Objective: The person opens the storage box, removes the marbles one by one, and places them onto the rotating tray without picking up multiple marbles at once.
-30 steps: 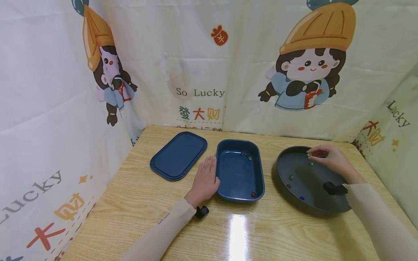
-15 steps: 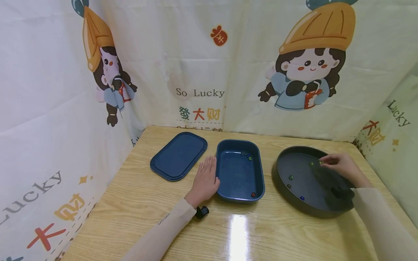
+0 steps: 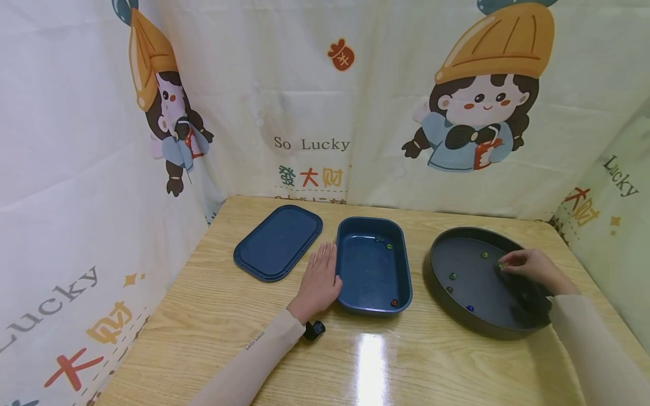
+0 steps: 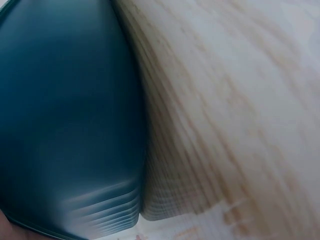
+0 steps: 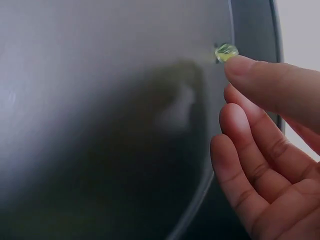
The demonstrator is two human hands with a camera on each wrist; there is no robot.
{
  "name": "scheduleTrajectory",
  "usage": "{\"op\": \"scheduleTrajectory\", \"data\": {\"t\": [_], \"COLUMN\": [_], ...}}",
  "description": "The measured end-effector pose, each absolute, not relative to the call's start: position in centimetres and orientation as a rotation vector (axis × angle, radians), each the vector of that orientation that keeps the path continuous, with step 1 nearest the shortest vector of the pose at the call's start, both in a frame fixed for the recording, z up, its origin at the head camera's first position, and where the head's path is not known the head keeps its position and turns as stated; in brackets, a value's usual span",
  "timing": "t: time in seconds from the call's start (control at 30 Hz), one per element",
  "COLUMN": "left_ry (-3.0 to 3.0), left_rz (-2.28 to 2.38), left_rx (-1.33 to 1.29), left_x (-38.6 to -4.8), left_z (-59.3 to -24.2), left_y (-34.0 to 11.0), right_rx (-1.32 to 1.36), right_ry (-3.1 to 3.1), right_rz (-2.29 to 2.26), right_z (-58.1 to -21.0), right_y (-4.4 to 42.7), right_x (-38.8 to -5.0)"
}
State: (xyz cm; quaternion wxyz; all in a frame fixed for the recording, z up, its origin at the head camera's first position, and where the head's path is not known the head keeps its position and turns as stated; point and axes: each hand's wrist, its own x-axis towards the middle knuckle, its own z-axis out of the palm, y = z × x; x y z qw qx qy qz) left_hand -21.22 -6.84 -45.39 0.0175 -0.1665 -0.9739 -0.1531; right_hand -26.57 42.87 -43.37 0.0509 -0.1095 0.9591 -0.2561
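Note:
My right hand (image 3: 540, 269) reaches over the right part of the dark round pan (image 3: 477, 304), pinching a yellow-green marble (image 3: 501, 265) at its fingertips. The right wrist view shows that marble (image 5: 226, 52) at the thumb tip, with the other fingers of the hand (image 5: 270, 165) curled below. Several more marbles lie in the pan, among them a blue one (image 3: 470, 308) and a green one (image 3: 453, 276). With straight fingers, my left hand (image 3: 317, 282) rests against the left side of the blue rectangular container (image 3: 373, 282), which has a red marble (image 3: 394, 303) in its front right corner.
Left of the container, a flat blue lid (image 3: 278, 242) lies on the wooden table (image 3: 304, 372). Several marbles sit near the container's back right corner. Printed cloth (image 3: 304, 101) hangs behind the table and at both sides.
Over the last second my right hand has moved right and toward the front of the pan, with the marble at its fingertips. My left hand has stayed in place.

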Motion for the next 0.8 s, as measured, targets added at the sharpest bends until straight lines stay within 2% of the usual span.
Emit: {"op": "scheduleTrajectory", "data": {"t": [0.8], "left_ry": [-3.016], "left_rz": [-0.475], "left_rx": [-0.518], "left_x": [-21.19], "left_z": [-45.53], "left_y": [-6.85], "right_rx": [-0.313], "right_ry": [2.869], "right_rz": [-0.766], "right_z": [-43.92], "right_y": [42.69], "right_x": [-26.01]}}
